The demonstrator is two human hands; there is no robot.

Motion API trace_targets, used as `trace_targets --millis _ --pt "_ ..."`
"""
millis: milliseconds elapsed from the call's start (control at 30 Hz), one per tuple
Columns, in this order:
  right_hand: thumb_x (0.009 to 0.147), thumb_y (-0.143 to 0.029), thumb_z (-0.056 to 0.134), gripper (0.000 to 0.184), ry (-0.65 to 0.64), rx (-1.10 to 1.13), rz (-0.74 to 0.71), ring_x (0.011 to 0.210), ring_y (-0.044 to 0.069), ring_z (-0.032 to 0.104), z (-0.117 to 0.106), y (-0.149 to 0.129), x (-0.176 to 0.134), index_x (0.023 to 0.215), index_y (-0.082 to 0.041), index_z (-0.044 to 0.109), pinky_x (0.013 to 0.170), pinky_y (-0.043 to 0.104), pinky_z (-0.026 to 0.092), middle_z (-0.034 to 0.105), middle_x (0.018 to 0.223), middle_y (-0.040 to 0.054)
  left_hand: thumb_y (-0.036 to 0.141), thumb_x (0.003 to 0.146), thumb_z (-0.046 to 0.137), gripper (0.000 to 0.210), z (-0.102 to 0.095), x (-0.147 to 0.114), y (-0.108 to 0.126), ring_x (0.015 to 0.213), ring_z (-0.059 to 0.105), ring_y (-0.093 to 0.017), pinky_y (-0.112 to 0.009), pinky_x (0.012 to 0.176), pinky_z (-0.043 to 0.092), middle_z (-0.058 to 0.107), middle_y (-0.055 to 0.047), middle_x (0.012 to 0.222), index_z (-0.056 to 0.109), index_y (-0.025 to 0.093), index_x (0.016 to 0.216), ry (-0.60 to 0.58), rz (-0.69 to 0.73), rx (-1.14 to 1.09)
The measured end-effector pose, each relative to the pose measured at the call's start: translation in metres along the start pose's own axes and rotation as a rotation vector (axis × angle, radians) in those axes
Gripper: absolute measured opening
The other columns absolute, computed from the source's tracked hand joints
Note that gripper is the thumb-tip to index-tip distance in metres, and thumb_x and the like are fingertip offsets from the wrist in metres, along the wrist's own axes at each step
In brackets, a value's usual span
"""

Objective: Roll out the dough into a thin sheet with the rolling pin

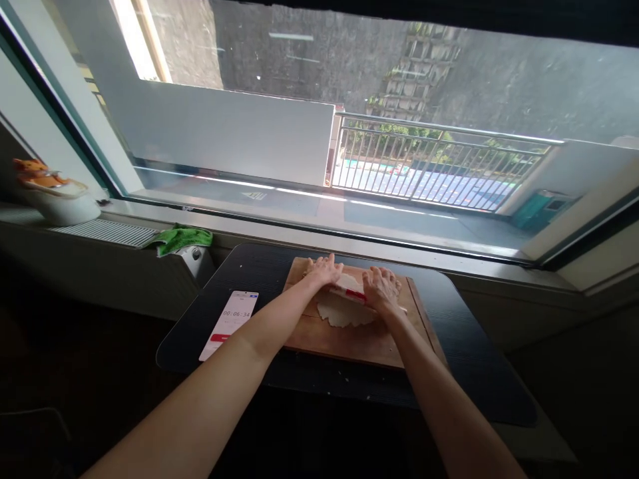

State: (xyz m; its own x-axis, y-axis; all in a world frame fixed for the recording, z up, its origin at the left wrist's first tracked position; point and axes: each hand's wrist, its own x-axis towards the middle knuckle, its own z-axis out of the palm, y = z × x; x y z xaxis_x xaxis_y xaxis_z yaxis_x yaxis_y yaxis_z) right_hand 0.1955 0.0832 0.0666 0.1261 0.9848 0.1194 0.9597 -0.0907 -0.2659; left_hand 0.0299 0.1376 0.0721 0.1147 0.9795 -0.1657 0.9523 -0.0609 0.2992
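Note:
A flattened sheet of pale dough [344, 313] with ragged edges lies on a wooden board [344, 344]. Across the dough runs a rolling pin [355, 295], whose red middle band shows between my hands. My left hand [324, 269] is over the pin's left part, holding it under the palm with the fingers reaching forward. On the right part, my right hand [382, 287] grips the pin from above, fingers bent over it. Both ends of the pin are largely covered by the hands.
A phone [234, 319] with a running timer lies left of the board on the dark table [474, 359]. Small crumbs lie near the table's front edge. Beyond are a window sill [299, 239], a green cloth [184, 238] and a white pot [64, 203] with an orange figure.

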Motion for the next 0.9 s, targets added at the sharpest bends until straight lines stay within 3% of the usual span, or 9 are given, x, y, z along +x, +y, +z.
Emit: trace_targets --millis 167,267,367,500,700,900 --pt "0.100 -0.054 0.030 0.065 -0.201 -0.006 -0.001 0.150 0.032 0.030 0.007 -0.006 0.015 0.150 -0.016 0.048 0.120 0.055 0.024 0.042 0.159 0.0163 0.057 0.102 0.018 0.073 0.010 -0.001 -0.002 0.143 0.049 -0.033 -0.063 0.122 0.016 0.059 -0.021 0.146 0.023 0.015 0.161 0.040 -0.024 -0.019" --pt "0.099 -0.057 0.032 0.068 -0.299 -0.025 -0.015 0.152 0.034 0.024 0.006 -0.003 0.027 0.151 -0.016 0.046 0.120 0.058 0.021 0.037 0.162 0.0164 0.060 0.102 0.020 0.074 0.010 -0.003 -0.002 0.142 0.049 -0.034 -0.062 0.122 0.016 0.059 -0.020 0.146 0.024 0.016 0.161 0.057 -0.041 -0.009" --pt "0.101 -0.054 0.029 0.065 -0.296 -0.034 -0.065 0.154 0.033 0.021 0.005 0.000 0.037 0.150 -0.015 0.046 0.121 0.058 0.019 0.037 0.163 0.0151 0.059 0.102 0.020 0.071 0.009 -0.004 -0.002 0.143 0.049 -0.034 -0.062 0.122 0.018 0.056 -0.018 0.150 0.026 0.020 0.161 0.062 -0.047 0.018" --pt "0.101 -0.053 0.028 0.062 -0.322 -0.014 -0.115 0.147 0.032 0.033 0.006 0.003 0.036 0.141 -0.014 0.055 0.119 0.058 0.025 0.050 0.153 0.0165 0.061 0.101 0.021 0.076 0.008 -0.007 0.001 0.144 0.047 -0.033 -0.062 0.123 0.015 0.058 -0.019 0.148 0.024 0.013 0.161 0.059 -0.088 0.024" --pt "0.100 -0.054 0.030 0.063 -0.300 -0.005 -0.155 0.146 0.035 0.035 0.005 0.007 0.013 0.139 -0.013 0.055 0.117 0.059 0.026 0.046 0.155 0.0203 0.062 0.100 0.022 0.078 0.015 -0.031 0.002 0.144 0.048 -0.031 -0.059 0.124 0.017 0.058 -0.020 0.148 0.025 0.012 0.160 0.092 -0.119 0.032" --pt "0.101 -0.050 0.030 0.058 -0.291 -0.025 -0.172 0.143 0.036 0.038 0.003 0.011 -0.009 0.135 -0.013 0.058 0.115 0.059 0.029 0.052 0.149 0.0202 0.059 0.101 0.023 0.072 0.021 -0.057 0.002 0.144 0.047 -0.031 -0.061 0.123 0.017 0.059 -0.018 0.147 0.030 0.015 0.157 0.097 -0.119 0.022"
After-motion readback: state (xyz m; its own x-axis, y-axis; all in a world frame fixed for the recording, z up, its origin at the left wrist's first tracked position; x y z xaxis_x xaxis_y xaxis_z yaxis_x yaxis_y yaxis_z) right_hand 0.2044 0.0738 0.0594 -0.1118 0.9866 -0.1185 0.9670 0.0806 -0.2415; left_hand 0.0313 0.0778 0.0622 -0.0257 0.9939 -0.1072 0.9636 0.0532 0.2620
